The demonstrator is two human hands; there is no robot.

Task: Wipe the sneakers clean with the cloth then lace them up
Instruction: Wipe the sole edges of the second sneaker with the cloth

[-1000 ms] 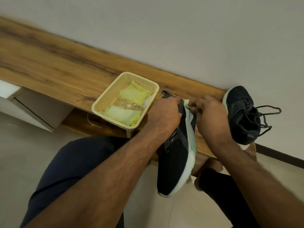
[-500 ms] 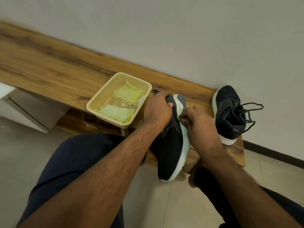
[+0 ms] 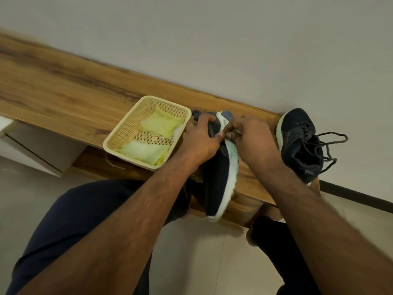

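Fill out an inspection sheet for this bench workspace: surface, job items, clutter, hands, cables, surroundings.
Surface: wooden bench against the wall, grain visible.
Job's things: held sneaker lies on its side, toe overhanging the front edge; second sneaker at the bench's right end, laces loose; yellow-green cloths lie in the cream basket.
Clutter: nothing seen.
Hands: left hand grips the held sneaker's heel end; right hand is curled at its white sole; whether it holds a cloth is hidden.
Cables: nothing seen.
Surroundings: pale wall, tiled floor, white cabinet under the bench.
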